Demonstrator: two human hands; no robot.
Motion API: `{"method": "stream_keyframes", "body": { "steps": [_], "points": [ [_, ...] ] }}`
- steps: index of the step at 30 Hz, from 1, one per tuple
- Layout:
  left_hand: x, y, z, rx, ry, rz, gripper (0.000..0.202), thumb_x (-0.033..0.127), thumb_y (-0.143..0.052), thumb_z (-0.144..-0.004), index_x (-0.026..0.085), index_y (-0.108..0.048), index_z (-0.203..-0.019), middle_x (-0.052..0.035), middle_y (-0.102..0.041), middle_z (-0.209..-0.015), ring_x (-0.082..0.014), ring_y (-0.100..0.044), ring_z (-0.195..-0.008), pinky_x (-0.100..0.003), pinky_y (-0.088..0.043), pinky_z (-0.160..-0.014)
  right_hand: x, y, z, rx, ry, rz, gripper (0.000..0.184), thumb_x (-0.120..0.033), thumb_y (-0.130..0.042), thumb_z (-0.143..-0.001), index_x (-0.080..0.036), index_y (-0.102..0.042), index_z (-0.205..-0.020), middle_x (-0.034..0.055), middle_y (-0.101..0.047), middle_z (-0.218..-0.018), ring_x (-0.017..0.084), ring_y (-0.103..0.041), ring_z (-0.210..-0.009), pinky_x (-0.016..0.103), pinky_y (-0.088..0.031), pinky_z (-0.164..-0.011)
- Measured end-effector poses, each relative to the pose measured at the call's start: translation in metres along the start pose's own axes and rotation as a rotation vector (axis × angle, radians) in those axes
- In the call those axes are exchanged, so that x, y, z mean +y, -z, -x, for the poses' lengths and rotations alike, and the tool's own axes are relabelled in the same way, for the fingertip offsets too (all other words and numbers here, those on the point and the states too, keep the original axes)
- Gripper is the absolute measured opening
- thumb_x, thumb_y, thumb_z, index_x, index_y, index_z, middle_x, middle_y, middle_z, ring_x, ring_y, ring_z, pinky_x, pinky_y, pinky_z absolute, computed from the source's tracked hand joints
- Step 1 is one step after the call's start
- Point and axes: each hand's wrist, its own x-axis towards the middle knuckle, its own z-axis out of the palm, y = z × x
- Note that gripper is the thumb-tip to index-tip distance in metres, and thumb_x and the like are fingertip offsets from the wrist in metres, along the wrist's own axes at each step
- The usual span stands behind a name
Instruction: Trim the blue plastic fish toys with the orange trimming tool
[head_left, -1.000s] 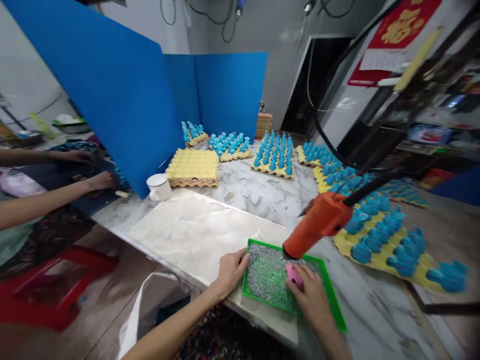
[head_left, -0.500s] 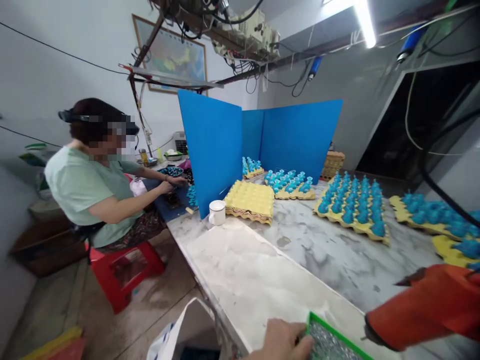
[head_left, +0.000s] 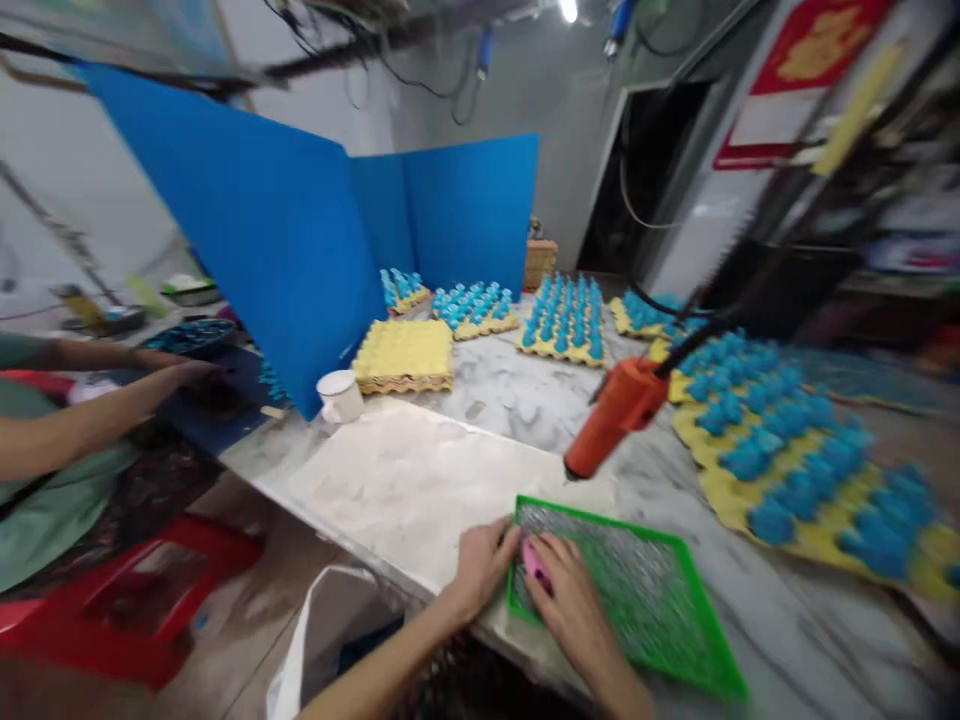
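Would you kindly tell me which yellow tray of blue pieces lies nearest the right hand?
The frontmost yellow tray at the right, just beyond the green tray; the other loaded trays stand farther back from the right hand.

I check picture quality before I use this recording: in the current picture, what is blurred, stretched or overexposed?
Head view: blue figures at right and red poster smeared, perhaps by motion; head view: pink piece soft; head view: lamp burnt out white; head view: blue board stretched toward upper left, likely lens distortion.
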Motion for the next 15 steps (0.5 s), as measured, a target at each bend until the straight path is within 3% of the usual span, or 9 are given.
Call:
{"method": "stream_keyframes", "body": {
  "steps": [2,4,10,12,15],
  "points": [
    [-0.001,0.001,-0.002,-0.006,0.009,-0.004,0.047,0.043,-0.036,-0.097,0.019,-0.068,-0.122,-0.0100,-0.075,-0.107,-0.0266,-0.069,-0.097,-0.030,-0.046,-0.083,-0.007,0.014,0.011,-0.118,-0.033,-0.039,0.045,-0.018,-0.046,-0.083,-0.015,-0.066,-0.123,0.0121,-0.061,-0.131,0.028,-0.052,-0.122,0.043,-0.039,-0.109],
    [-0.003,0.001,-0.005,-0.018,0.015,-0.034,0.048,0.043,-0.036,-0.097,0.019,-0.066,-0.127,-0.0104,-0.075,-0.109,-0.0270,-0.069,-0.099,-0.030,-0.046,-0.082,0.000,0.032,0.020,-0.135,-0.083,-0.046,0.045,-0.015,-0.047,-0.082,-0.015,-0.065,-0.123,0.0114,-0.061,-0.132,0.027,-0.049,-0.123,0.043,-0.037,-0.111],
    [-0.008,0.000,-0.010,-0.016,-0.005,-0.090,0.047,0.041,-0.037,-0.099,0.019,-0.064,-0.129,-0.0108,-0.075,-0.106,-0.0268,-0.070,-0.097,-0.029,-0.045,-0.079,0.055,0.070,0.030,0.045,-0.216,0.109,0.042,-0.015,-0.047,-0.084,-0.014,-0.064,-0.122,0.0125,-0.061,-0.126,0.028,-0.050,-0.113,0.045,-0.039,-0.105],
    [-0.007,0.001,-0.011,-0.016,-0.002,-0.106,0.046,0.041,-0.037,-0.099,0.020,-0.065,-0.129,-0.0101,-0.076,-0.102,-0.0266,-0.070,-0.093,-0.029,-0.044,-0.075,0.058,0.072,0.025,0.119,-0.276,0.166,0.041,-0.013,-0.047,-0.084,-0.011,-0.063,-0.121,0.0141,-0.061,-0.125,0.029,-0.050,-0.112,0.043,-0.041,-0.102],
    [-0.006,0.002,-0.011,-0.017,0.003,-0.127,0.045,0.041,-0.037,-0.099,0.020,-0.066,-0.126,-0.0093,-0.077,-0.096,-0.0260,-0.070,-0.088,-0.028,-0.043,-0.072,0.037,0.064,0.015,0.173,-0.348,0.251,0.036,-0.009,-0.045,-0.084,-0.011,-0.065,-0.114,0.0157,-0.062,-0.119,0.030,-0.050,-0.109,0.043,-0.042,-0.100]
  ]
}}
